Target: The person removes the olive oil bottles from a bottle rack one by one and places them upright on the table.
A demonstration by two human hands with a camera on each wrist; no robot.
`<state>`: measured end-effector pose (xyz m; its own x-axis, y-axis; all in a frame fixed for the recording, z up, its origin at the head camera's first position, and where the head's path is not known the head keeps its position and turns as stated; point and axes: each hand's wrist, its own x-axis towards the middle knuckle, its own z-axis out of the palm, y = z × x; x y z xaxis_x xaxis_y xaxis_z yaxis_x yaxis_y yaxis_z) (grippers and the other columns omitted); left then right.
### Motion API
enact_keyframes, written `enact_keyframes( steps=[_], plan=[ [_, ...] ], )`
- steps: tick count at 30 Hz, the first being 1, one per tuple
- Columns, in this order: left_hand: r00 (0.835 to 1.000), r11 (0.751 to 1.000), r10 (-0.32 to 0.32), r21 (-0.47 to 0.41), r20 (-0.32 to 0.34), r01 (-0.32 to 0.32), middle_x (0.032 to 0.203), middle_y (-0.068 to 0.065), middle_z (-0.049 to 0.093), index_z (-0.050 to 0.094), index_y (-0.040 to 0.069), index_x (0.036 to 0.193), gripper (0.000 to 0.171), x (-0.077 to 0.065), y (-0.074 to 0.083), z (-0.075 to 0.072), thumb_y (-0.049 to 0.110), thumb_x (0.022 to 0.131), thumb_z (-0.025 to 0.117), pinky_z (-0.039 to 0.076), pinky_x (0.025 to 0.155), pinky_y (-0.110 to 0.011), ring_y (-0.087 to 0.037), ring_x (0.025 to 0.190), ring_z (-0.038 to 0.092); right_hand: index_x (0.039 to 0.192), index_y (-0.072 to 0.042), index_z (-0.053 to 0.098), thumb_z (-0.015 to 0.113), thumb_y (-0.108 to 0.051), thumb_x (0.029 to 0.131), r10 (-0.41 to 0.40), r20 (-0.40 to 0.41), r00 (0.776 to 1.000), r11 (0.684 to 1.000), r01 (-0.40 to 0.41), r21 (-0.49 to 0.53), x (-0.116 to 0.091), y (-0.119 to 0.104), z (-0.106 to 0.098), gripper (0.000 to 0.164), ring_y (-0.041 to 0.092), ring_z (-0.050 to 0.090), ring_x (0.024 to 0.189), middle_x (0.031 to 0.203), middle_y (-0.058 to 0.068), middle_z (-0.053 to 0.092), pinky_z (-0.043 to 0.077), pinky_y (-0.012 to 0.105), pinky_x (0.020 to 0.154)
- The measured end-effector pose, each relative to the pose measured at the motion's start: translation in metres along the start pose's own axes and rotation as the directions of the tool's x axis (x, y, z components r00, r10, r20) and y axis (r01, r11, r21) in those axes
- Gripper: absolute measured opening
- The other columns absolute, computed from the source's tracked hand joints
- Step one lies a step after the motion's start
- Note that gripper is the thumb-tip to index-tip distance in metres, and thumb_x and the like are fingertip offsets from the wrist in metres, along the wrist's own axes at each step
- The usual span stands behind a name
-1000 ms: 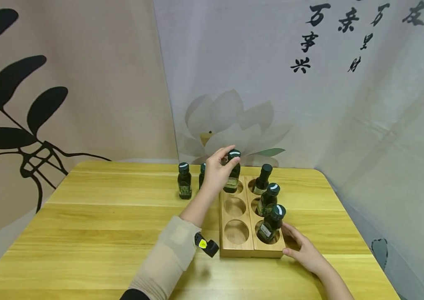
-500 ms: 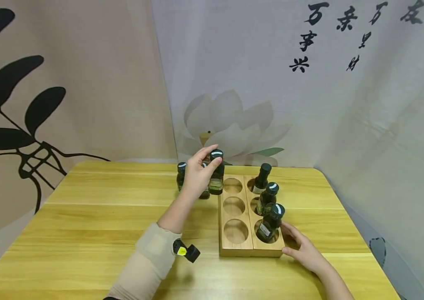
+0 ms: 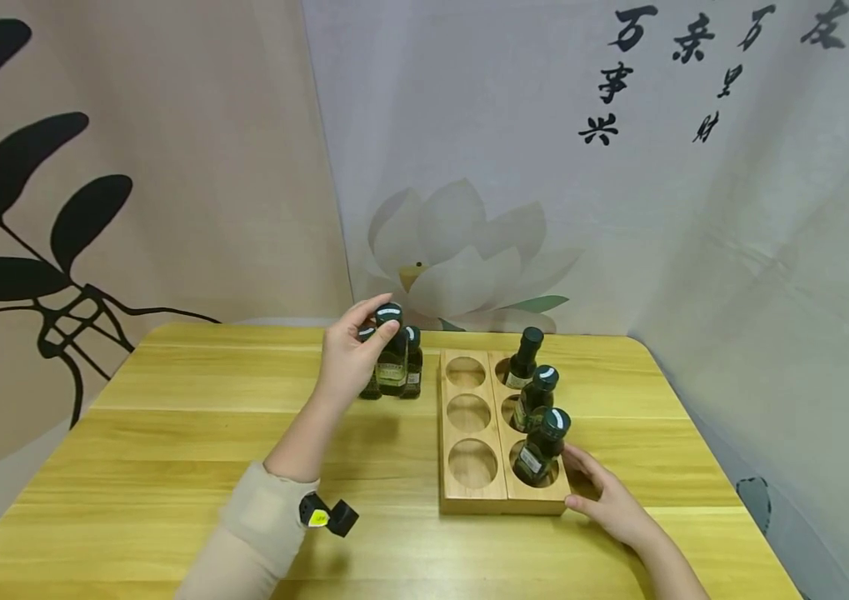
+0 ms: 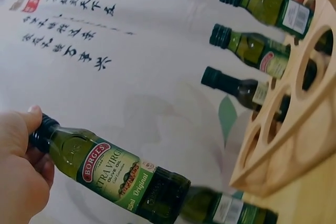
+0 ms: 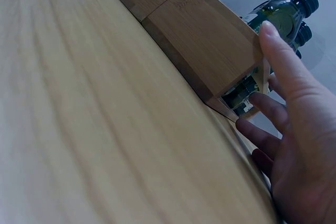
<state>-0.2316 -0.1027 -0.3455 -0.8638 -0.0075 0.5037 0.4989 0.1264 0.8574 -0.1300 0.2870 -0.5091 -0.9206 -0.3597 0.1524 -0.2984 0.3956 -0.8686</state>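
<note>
My left hand (image 3: pixel 347 354) pinches a small olive oil bottle (image 3: pixel 392 375) by its dark cap, thumb in front. In the left wrist view the green label of that olive oil bottle (image 4: pixel 118 174) is readable. Two similar bottles stand behind it: the left one is mostly hidden, the right bottle (image 3: pixel 414 362) partly covered. At the front right corner of the wooden bottle rack (image 3: pixel 502 507), my right hand (image 3: pixel 611 504) rests with loosely bent fingers near its side. Three bottles sit in the rack's right column, the nearest bottle (image 3: pixel 541 454) tilted; the left column's round holes are bare.
The pale wooden table (image 3: pixel 169 467) stretches out left of the rack. Behind its far edge hangs a cloth backdrop (image 3: pixel 484 125) with a printed lotus, dark leaves and writing. A small black camera (image 3: pixel 328 514) is strapped on the left wrist.
My left hand has carried the held bottle leftward from above the rack's far left hole to in front of the two standing bottles. The right hand has stayed by the rack.
</note>
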Motion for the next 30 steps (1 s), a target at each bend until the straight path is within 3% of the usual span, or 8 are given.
enact_keyframes(
  steps=[10, 20, 30],
  plan=[
    [0.998, 0.997, 0.059, 0.049, -0.038, -0.057, 0.115, -0.017, 0.063, 0.063, -0.001, 0.123, 0.037, -0.003, -0.012, -0.034, 0.001, 0.087, 0.068, 0.043, 0.08, -0.022, -0.017, 0.092, 0.051, 0.147, 0.0, 0.031, 0.068, -0.002, 0.087, -0.002, -0.001, 1.0, 1.0, 0.002, -0.002, 0.0, 0.001, 0.0, 0.07, -0.003, 0.038, 0.124, 0.14, 0.025, 0.044, 0.027, 0.013, 0.099],
    [0.998, 0.996, 0.001, 0.09, -0.061, 0.005, 0.12, -0.017, 0.061, 0.061, -0.001, 0.126, 0.038, -0.002, -0.024, -0.059, 0.004, 0.089, 0.067, 0.043, 0.082, -0.018, -0.016, 0.096, 0.051, 0.147, 0.0, 0.031, 0.068, -0.002, 0.087, -0.002, -0.003, 1.0, 1.0, 0.002, 0.002, 0.0, 0.001, 0.0, 0.071, -0.002, 0.039, 0.124, 0.139, 0.025, 0.044, 0.027, 0.013, 0.099],
    [0.996, 0.989, -0.037, 0.143, -0.085, 0.049, 0.118, -0.017, 0.06, 0.059, -0.001, 0.128, 0.039, 0.006, -0.035, -0.072, 0.008, 0.09, 0.066, 0.044, 0.078, -0.018, -0.015, 0.096, 0.05, 0.147, 0.001, 0.032, 0.069, -0.002, 0.086, -0.004, -0.001, 1.0, 1.0, 0.004, 0.002, 0.0, 0.0, 0.0, 0.07, -0.001, 0.04, 0.124, 0.139, 0.025, 0.044, 0.028, 0.014, 0.099]
  ],
)
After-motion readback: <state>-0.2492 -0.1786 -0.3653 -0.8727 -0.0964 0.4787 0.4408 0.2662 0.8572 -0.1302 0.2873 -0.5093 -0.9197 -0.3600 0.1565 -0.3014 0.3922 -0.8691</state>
